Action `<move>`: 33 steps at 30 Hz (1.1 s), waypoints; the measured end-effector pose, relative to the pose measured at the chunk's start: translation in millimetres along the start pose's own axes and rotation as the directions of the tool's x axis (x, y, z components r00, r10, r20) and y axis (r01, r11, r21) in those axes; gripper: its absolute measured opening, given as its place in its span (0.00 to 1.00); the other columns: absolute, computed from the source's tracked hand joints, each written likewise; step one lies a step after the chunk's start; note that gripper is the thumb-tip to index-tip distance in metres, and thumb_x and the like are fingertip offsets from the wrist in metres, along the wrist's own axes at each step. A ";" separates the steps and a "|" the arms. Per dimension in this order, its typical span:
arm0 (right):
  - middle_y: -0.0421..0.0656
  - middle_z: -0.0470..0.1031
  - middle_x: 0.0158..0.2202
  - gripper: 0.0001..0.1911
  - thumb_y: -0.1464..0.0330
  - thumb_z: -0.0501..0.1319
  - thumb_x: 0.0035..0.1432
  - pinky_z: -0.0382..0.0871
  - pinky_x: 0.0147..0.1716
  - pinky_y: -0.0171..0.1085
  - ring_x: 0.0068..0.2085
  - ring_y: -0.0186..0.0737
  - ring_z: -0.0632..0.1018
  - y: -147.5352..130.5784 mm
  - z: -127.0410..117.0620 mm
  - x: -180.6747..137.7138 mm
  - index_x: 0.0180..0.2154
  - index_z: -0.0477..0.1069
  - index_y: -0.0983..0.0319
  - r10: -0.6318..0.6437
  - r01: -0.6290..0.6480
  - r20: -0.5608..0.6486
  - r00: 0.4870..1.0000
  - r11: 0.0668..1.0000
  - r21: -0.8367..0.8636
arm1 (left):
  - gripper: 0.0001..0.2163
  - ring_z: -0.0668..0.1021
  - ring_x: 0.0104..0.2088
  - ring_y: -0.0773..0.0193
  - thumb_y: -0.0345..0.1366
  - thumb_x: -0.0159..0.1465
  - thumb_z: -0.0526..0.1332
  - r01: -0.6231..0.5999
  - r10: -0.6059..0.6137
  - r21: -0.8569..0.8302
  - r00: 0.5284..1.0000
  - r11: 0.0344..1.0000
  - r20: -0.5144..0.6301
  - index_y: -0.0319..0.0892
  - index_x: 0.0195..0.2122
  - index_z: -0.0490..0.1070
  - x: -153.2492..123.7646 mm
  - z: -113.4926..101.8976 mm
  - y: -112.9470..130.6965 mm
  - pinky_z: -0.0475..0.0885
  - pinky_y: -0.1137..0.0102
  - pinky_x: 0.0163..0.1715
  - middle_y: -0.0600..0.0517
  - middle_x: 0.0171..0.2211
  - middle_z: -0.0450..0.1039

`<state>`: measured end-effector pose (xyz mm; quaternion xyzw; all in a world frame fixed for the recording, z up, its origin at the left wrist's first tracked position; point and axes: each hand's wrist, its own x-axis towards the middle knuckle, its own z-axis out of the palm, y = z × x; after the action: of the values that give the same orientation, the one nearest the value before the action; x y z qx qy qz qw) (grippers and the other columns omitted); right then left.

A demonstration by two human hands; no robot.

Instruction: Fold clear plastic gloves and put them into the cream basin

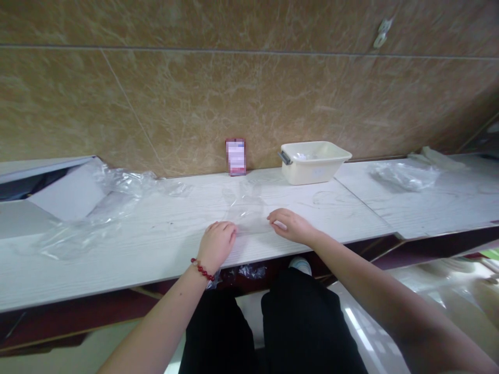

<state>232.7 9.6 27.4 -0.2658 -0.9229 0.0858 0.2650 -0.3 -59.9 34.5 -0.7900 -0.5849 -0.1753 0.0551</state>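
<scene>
A thin clear plastic bag (246,206) lies flat on the white tabletop in front of me. At its near left corner my left hand (219,240) is closed, with the fingertips pressed on the bag's edge; a red bead bracelet circles that wrist. On the other side, my right hand (291,226) pinches the near right edge between thumb and fingers. The film is so transparent that its exact outline is hard to make out.
A phone-like upright item (236,157) leans on the marbled wall. Right of it stands a cream plastic bin (312,171) with grey handle. Crumpled clear plastic (407,175) lies far right. At left, more plastic film (125,189) lies beside an open white box (70,195).
</scene>
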 end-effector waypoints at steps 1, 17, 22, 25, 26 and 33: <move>0.45 0.68 0.41 0.10 0.68 0.53 0.51 0.61 0.44 0.38 0.45 0.37 0.67 -0.4 -0.2 -2.1 0.38 0.64 0.61 0.003 -0.004 0.013 1.000 1.000 0.019 | 0.08 0.72 0.35 0.62 0.31 0.56 0.50 -0.005 0.005 -0.003 1.000 1.000 0.006 0.42 0.32 0.69 0.1 -1.5 -1.1 0.63 0.64 0.44 0.51 0.33 0.72; 0.43 0.56 0.55 0.21 0.66 0.44 0.58 0.47 0.54 0.40 0.55 0.34 0.58 -1.4 8.8 11.5 0.54 0.52 0.60 -0.052 0.053 0.329 0.943 0.999 0.005 | 0.09 0.70 0.44 0.64 0.35 0.58 0.50 -0.209 0.217 -0.273 0.976 0.939 -0.001 0.43 0.37 0.67 -36.6 -20.1 -3.1 0.63 0.66 0.48 0.53 0.40 0.72; 0.42 0.59 0.53 0.20 0.66 0.43 0.59 0.51 0.53 0.36 0.54 0.32 0.60 -9.9 6.5 5.7 0.53 0.54 0.61 -0.072 0.051 0.355 0.932 0.996 0.067 | 0.16 0.65 0.50 0.66 0.33 0.58 0.51 -0.285 0.320 -0.268 0.942 0.920 0.096 0.43 0.49 0.60 -40.1 -10.2 -9.5 0.58 0.65 0.52 0.51 0.51 0.62; 0.42 0.60 0.53 0.20 0.66 0.43 0.59 0.52 0.52 0.36 0.53 0.33 0.60 -16.5 2.6 1.7 0.52 0.56 0.61 -0.063 0.040 0.353 0.933 0.997 0.072 | 0.16 0.63 0.51 0.66 0.31 0.59 0.47 -0.245 0.287 -0.265 0.949 0.932 0.131 0.42 0.49 0.59 -38.3 -6.1 -14.3 0.58 0.66 0.52 0.51 0.51 0.61; 0.42 0.61 0.52 0.20 0.66 0.43 0.59 0.53 0.52 0.36 0.53 0.33 0.61 -18.4 1.1 0.7 0.52 0.56 0.61 -0.068 0.043 0.356 0.932 0.996 0.077 | 0.16 0.64 0.51 0.66 0.31 0.60 0.47 -0.234 0.281 -0.276 0.949 0.932 0.145 0.43 0.49 0.60 -37.6 -5.9 -15.9 0.58 0.66 0.51 0.51 0.51 0.62; 0.42 0.63 0.51 0.21 0.66 0.50 0.55 0.52 0.53 0.40 0.52 0.36 0.62 -23.7 -6.9 -2.2 0.52 0.56 0.59 -0.139 0.103 0.299 0.944 0.986 0.133 | 0.18 0.68 0.47 0.65 0.31 0.56 0.50 -0.057 0.182 -0.468 0.957 0.882 0.226 0.46 0.49 0.60 -30.3 -14.8 -20.1 0.63 0.70 0.46 0.53 0.48 0.66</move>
<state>227.4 -11.4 39.3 -0.1761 -0.9609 0.1631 0.1381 -30.1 -85.4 35.6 -0.8317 -0.4790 -0.1977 -0.1996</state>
